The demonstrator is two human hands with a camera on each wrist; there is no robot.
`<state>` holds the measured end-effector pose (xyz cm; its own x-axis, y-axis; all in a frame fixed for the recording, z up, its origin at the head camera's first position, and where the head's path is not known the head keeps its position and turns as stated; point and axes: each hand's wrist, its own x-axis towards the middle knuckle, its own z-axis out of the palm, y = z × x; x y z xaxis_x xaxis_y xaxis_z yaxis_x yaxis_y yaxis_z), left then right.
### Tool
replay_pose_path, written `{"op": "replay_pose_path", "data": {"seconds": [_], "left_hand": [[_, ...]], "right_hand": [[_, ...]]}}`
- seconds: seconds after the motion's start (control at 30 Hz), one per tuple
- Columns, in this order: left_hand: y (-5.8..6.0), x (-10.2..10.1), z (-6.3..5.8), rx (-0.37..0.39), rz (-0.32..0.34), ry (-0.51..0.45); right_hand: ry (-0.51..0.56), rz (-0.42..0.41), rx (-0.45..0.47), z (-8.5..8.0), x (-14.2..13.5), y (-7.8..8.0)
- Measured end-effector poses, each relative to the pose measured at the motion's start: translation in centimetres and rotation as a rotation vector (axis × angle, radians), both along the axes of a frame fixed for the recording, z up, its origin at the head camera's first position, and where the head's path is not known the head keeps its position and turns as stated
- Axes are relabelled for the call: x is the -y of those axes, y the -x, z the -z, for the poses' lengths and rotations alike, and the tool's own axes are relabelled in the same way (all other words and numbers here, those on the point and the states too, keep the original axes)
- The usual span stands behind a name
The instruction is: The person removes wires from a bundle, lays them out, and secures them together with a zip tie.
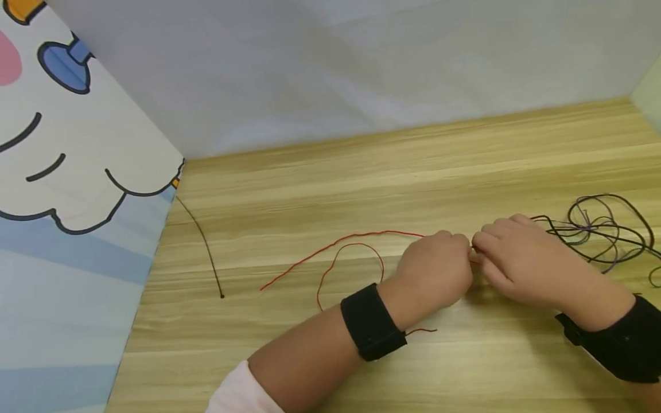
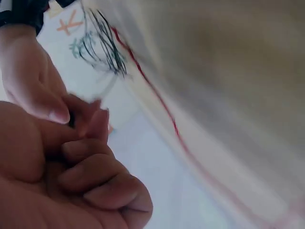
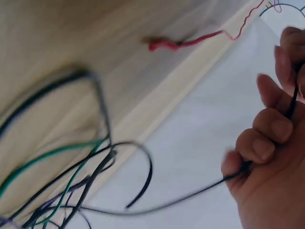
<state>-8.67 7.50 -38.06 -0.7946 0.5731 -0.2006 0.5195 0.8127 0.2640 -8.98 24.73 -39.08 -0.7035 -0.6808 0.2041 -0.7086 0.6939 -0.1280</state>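
Note:
My left hand (image 1: 436,267) and right hand (image 1: 521,261) meet knuckle to knuckle low over the table, right of its middle. A black cord (image 3: 209,186) runs from a tangle into my right hand, whose fingers curl round it in the right wrist view. My left hand (image 2: 95,176) pinches at the same cord, with a short dark bit (image 2: 71,118) showing between the hands; its fingers cover the rest. Beneath them a red cord (image 1: 356,235) lies along the table, its bunched end visible in the right wrist view.
The tangle of black, green and purple cords (image 1: 609,229) lies at the right. A thinner red strand (image 1: 330,269) loops beside my left forearm. At the far left lies a dark cord (image 1: 206,246) with a small knob at its end. A printed panel (image 1: 77,275) borders the table's left side.

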Motion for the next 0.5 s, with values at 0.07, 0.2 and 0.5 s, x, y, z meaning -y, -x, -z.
{"op": "replay_pose_path", "data": {"seconds": [0.07,0.2,0.5], "left_hand": [[-0.1,0.6,-0.2,0.013,-0.041,0.059],[-0.4,2.4,0.1,-0.024,-0.071,0.105],[0.4,9.7,0.8,0.023,-0.253,0.145]], "right_hand": [[-0.029,0.011,0.028,0.1,0.3,-0.3],[-0.068,0.041,0.071,0.3,1.0,-0.5],[-0.110,0.119,0.120,0.7,-1.2,0.7]]}}
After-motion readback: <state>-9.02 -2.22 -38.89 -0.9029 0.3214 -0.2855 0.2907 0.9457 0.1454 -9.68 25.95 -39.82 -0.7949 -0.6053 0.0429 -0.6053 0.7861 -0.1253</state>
